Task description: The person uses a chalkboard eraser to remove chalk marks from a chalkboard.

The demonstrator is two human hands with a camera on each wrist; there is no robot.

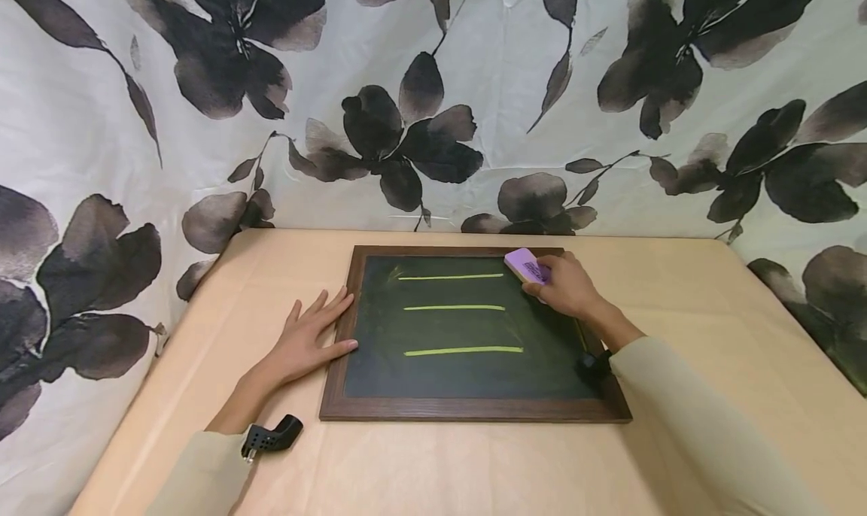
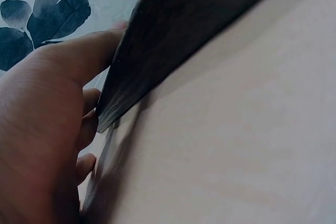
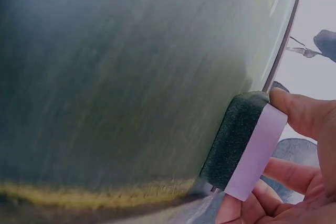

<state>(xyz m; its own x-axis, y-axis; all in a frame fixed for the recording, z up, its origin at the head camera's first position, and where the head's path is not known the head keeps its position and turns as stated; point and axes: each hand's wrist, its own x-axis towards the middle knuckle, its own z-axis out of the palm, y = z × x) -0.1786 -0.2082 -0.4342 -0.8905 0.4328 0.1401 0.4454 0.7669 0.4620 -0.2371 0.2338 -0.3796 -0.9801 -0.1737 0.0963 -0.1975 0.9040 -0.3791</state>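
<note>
Flowered cloth (image 1: 501, 72) hangs behind a pale counter (image 1: 406, 471), on which a framed chalkboard (image 1: 460, 409) lies with its long sides running left to right. At the board's top right corner, the right hand (image 1: 567, 284) has its grip clamped on a purple-backed eraser (image 1: 524, 266), thumb on one side and fingers on the other. Its dark felt is turned to the board and seems to meet it, though the contact line is hard to make out. The eraser sits slantwise, its near corner just beside the right end of the top chalk line (image 1: 450, 277) and slightly above it.

That looks like the relation to mind: all three lines lie leftward of the grip or below it, with the middle line (image 1: 454, 308) and the bottom line (image 1: 463, 350) nearly parallel to the top one. The right arm reaches in from the lower right, crossing the board's right edge, where a yellow streak (image 1: 580, 334) shows beside the wrist.

Farther out, the left hand (image 1: 311, 334) rests at the frame's left side, fingers spread and holding nothing, its forearm angled up from the lower left.
</note>
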